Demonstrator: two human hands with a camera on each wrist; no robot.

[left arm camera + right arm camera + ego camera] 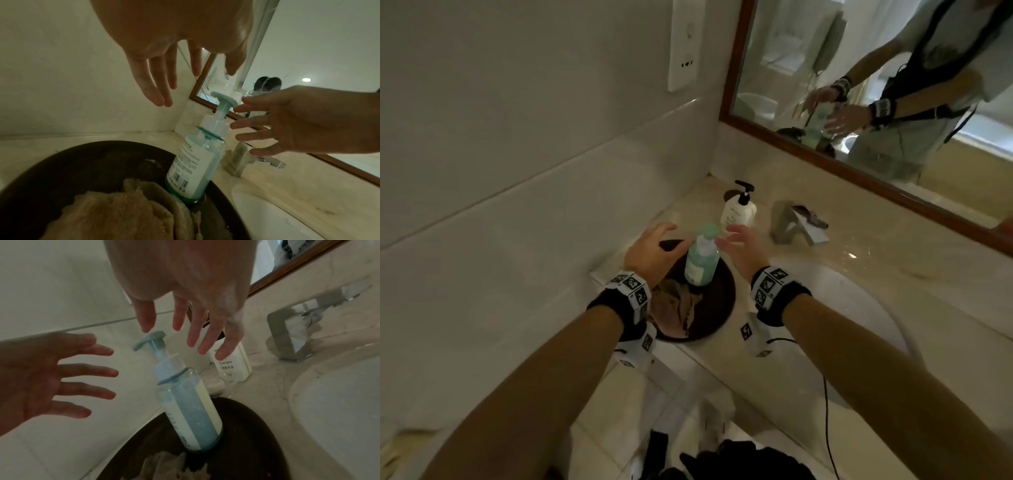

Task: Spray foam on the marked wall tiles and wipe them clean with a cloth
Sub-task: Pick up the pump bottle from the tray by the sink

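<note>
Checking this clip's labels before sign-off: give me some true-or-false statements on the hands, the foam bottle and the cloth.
1. The green foam bottle stands upright on the dark tray. True.
2. The left hand grips the bottle. False: it is open beside it, not touching.
3. The cloth lies on the tray. True.
4. The right hand holds the cloth. False: it is open and empty near the pump.

Two hands, left hand (pixel 654 250) and right hand (pixel 744 248), two pump bottles, one green bottle (pixel 702 262) and one white bottle (pixel 739 210), one brown cloth (pixel 674 306), one dark round tray (pixel 717 301), one tap (pixel 796 228), one sink (pixel 859 308), one mirror (pixel 876 85), one wall socket plate (pixel 686 44).
</note>
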